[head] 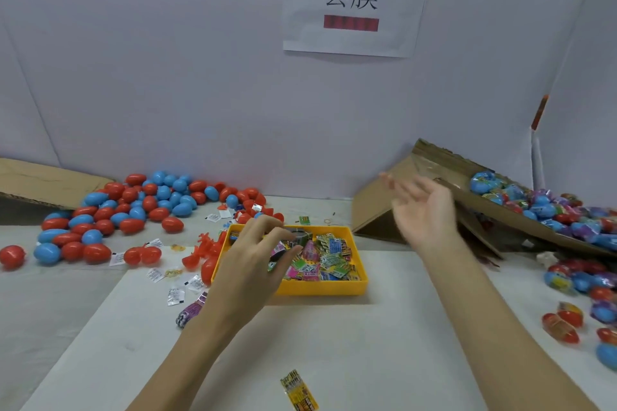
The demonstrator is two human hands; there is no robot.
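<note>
Left hand (253,250) hangs over the yellow tray (320,289) of little colourful packets (334,253) mid-table, fingers curled, can't tell if it's got one, right hand (424,210) spread loose and empty by the cardboard box (374,213).

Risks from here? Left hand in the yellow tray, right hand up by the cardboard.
1. The left hand reaches with curled fingers into the packed wrappers in the yellow tray; it may lift several at once or flick some out.
2. The right hand, open and blurred, is close to the tilted cardboard holding wrapped eggs; a knock might send them rolling.
3. A loose wrapper lies between the forearms; either could drag it away.
</note>
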